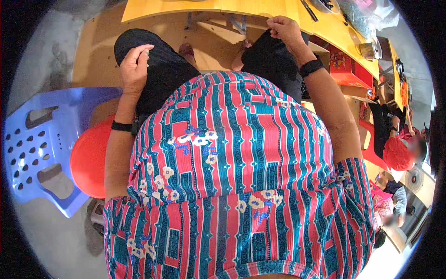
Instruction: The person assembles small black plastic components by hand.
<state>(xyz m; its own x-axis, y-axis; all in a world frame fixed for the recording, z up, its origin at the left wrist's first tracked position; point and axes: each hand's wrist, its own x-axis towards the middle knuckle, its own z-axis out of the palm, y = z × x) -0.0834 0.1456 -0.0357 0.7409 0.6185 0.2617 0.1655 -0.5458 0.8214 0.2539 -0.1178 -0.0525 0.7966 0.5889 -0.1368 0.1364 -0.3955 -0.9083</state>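
Note:
Above my left thigh, my left hand (134,72) is raised with thumb and fingertips pinched together. Whatever may be between those fingertips is too small to make out. My right hand (284,31) is at the near edge of the yellow table (223,6), over my right knee. Its fingers are curled and pinched too, and their contents cannot be made out. A wide gap separates the two hands. Both wrists carry dark bands. On the tabletop beyond my right hand lies a thin black tool (309,10).
To the left stand a blue plastic chair (51,144) and a red round seat (89,158). Right of me are a clear plastic bag (377,18), a metal tin (370,51) and a red box (341,65) under the tabletop. A person in red (398,153) sits farther right.

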